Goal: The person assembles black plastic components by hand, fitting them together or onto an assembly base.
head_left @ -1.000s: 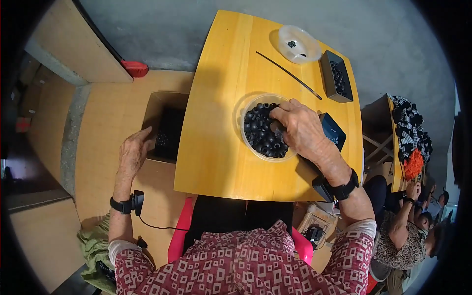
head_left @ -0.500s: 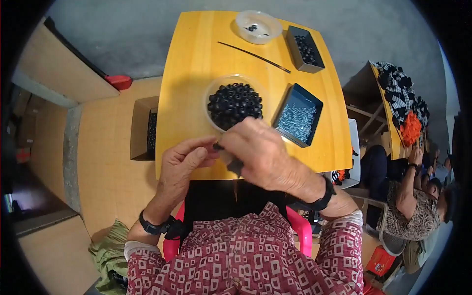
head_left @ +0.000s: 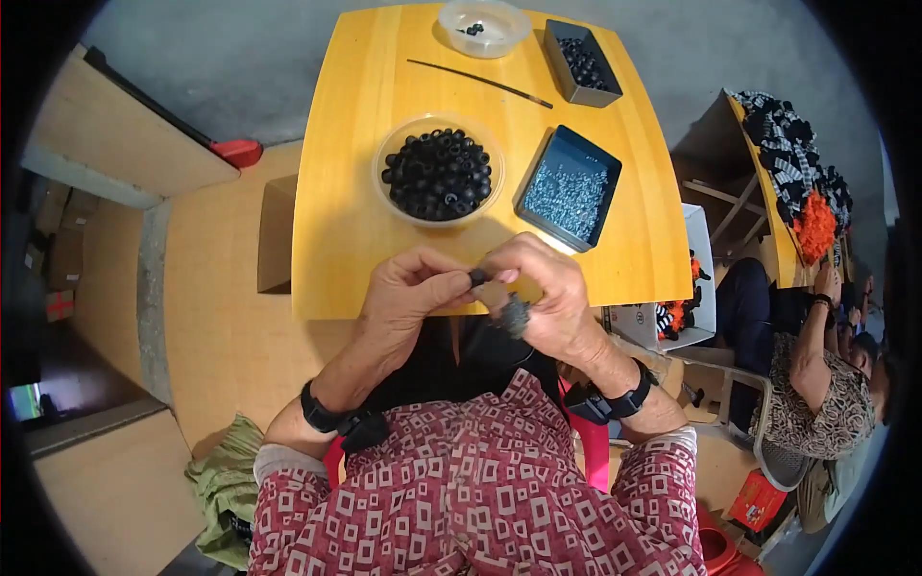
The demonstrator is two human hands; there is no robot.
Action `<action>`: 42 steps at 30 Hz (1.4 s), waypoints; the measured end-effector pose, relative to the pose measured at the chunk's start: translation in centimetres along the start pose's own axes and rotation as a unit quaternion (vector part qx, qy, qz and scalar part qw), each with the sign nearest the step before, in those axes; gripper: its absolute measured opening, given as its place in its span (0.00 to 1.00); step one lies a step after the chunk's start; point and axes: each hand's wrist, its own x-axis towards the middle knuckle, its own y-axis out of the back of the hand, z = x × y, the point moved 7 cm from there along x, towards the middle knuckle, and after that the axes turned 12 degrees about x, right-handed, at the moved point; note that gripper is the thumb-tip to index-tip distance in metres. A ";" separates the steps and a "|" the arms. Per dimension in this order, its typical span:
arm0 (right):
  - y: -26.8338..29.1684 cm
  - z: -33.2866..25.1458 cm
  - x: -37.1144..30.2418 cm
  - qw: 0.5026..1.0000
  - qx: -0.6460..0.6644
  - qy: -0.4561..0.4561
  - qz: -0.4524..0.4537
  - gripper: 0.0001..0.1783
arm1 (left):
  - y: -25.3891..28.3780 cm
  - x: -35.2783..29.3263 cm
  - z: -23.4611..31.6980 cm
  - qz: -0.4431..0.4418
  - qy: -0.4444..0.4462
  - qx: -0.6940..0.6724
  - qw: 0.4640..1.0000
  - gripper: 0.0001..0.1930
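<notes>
In front of my chest, at the table's near edge, both hands meet. My left hand (head_left: 413, 293) is closed in a pinch on a small black piece (head_left: 477, 276), which looks like those in the bowl. Right against it is my right hand (head_left: 547, 293), its fingers curled round a small tan and dark grey piece (head_left: 516, 315) whose kind I cannot make out. Beyond the hands stands a clear round bowl (head_left: 382, 197) heaped with black ring-shaped pieces (head_left: 440, 173). To its right, a dark rectangular tray (head_left: 607, 206) contains many small shiny blue-grey pins (head_left: 565, 200).
A thin dark rod (head_left: 480, 82) lies across the yellow table (head_left: 336, 125). At the back are a clear bowl (head_left: 509, 38) with a few black pieces and a grey box (head_left: 588, 93) of black pieces. A white bin (head_left: 706, 307) stands right; another person (head_left: 812, 384) sits beyond.
Both hands have moved right, the right one also lower, and the small black piece now shows between them. The view has shifted, so the table sits higher and further left.
</notes>
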 end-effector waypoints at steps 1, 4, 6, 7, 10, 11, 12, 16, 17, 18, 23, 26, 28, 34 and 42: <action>0.3 0.5 -0.6 0.998 0.051 -0.021 0.024 0.11 | -0.6 0.0 0.2 -0.019 -0.021 0.005 1.000 0.08; 0.8 1.3 -2.1 0.986 0.147 -0.057 0.059 0.11 | -2.1 -0.4 0.5 -0.037 -0.059 0.019 0.997 0.09; 1.1 2.0 -2.9 0.951 0.255 -0.125 0.126 0.10 | -3.0 -0.6 0.7 -0.037 -0.076 0.029 0.996 0.09; 1.2 1.6 -3.2 0.937 0.283 -0.144 0.145 0.08 | -3.5 -0.7 1.1 -0.043 -0.095 0.026 0.994 0.10; 1.8 1.5 -3.7 0.969 0.192 -0.070 0.136 0.09 | -4.0 -0.8 1.0 -0.048 -0.113 0.025 0.992 0.10; 1.8 1.4 -3.9 0.970 0.192 -0.070 0.134 0.09 | -4.0 -0.8 0.9 -0.048 -0.112 0.027 0.992 0.10; 1.8 1.5 -4.1 0.968 0.194 -0.083 0.138 0.09 | -4.1 -0.8 1.0 -0.047 -0.112 0.026 0.992 0.10; 2.1 0.6 -4.0 0.966 0.192 -0.090 0.149 0.11 | -4.3 -1.2 1.3 -0.027 -0.121 0.069 0.990 0.10; 2.3 0.5 -3.8 0.966 0.192 -0.090 0.147 0.11 | -4.3 -1.3 1.3 -0.017 -0.123 0.080 0.989 0.10; 2.6 0.0 -3.6 0.974 0.168 -0.064 0.137 0.11 | -4.3 -1.6 1.4 -0.017 -0.123 0.079 0.989 0.10; 2.6 -1.3 -3.3 0.990 0.105 -0.073 0.056 0.12 | -4.5 -2.6 2.4 0.014 -0.193 0.246 0.950 0.11; 2.7 0.5 -4.3 0.948 0.254 -0.157 0.110 0.10 | -5.0 -3.0 2.3 -0.012 -0.172 0.125 0.977 0.13; 2.6 0.9 -4.6 0.912 0.339 -0.170 0.156 0.07 | -5.0 -3.0 2.0 -0.022 -0.170 0.114 0.979 0.14; 2.2 0.3 -4.8 0.907 0.362 -0.152 0.152 0.05 | -5.2 -3.0 1.4 -0.052 -0.154 0.092 0.982 0.15; 1.4 0.2 -4.6 0.899 0.375 -0.164 0.159 0.06 | -5.1 -2.6 0.8 -0.083 -0.112 -0.044 0.989 0.13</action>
